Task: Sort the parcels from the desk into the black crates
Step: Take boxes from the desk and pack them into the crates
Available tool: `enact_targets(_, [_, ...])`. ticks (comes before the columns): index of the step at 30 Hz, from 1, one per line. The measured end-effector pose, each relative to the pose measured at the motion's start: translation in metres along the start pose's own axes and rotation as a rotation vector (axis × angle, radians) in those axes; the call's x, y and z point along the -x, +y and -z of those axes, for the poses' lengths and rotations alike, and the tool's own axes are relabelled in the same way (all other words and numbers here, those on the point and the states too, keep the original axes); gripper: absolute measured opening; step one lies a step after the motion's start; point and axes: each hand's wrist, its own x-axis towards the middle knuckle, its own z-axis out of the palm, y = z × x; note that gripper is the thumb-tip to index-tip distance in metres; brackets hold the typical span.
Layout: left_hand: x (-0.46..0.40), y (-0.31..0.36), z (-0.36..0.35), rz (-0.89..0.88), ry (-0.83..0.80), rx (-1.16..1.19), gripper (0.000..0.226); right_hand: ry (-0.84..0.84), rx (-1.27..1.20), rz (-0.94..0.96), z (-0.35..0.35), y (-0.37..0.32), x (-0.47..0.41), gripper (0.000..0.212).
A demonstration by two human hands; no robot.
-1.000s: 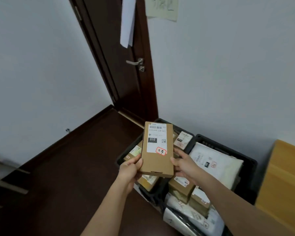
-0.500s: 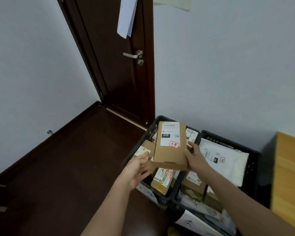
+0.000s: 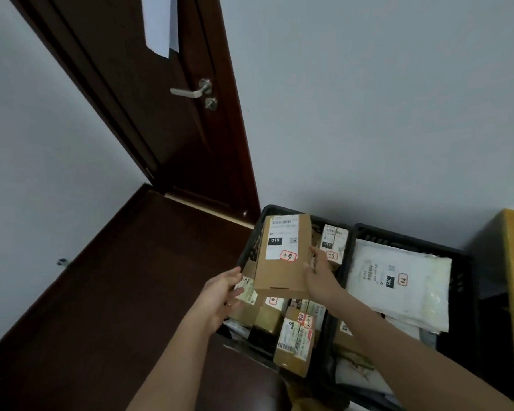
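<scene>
Since the earlier frame the flat cardboard box [image 3: 282,256] has dropped lower over the left crate [image 3: 251,247], and the left hand [image 3: 221,295] has come off it. That hand now hangs just beside the box's lower left corner, fingers relaxed and empty. The right hand [image 3: 319,272] alone grips the box by its right edge, thumb on the labelled face, fingers behind. The label, marked 010, faces up, probably so it can be matched to this crate, where another box [image 3: 333,243] appears to bear the same number. The box sits centre-right in the frame, above the brown parcels already packed. The right crate [image 3: 460,277] holds a white mailer bag [image 3: 398,286].
</scene>
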Motion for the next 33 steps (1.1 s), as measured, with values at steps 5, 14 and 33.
enact_targets(5, [-0.032, 0.019, -0.014, 0.04, -0.063, -0.072, 0.045, -0.048, 0.042, 0.047, -0.008, -0.023, -0.028, 0.052])
enact_targets(14, [-0.099, 0.028, -0.031, 0.155, -0.158, -0.016, 0.045, 0.042, 0.241, 0.091, -0.009, -0.022, -0.061, 0.05])
enact_targets(33, [-0.218, 0.012, -0.017, 0.155, -0.041, -0.019, 0.048, 0.166, 0.446, -0.033, -0.052, 0.033, -0.132, 0.057])
